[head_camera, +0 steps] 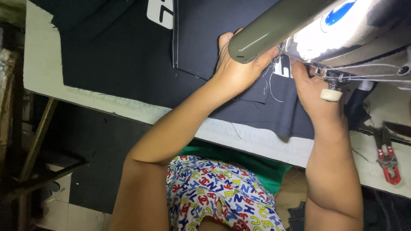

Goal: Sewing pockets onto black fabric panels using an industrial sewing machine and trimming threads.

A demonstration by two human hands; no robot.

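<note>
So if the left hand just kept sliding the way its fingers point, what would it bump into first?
Probably the sewing machine: the left hand lies flat on the dark fabric, fingers already tucked under the machine's arm. Depth is unclear.

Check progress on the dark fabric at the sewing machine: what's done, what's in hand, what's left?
Done: the dark fabric already carries a line of white stitching along a panel edge. In hand: the left hand presses the cloth flat and the right hand guides it beside the sewing machine. Left: loose threads hang untrimmed, and the red snips lie untouched on the table.

white table (43,64), dark fabric (128,55), red snips (388,160)
</note>
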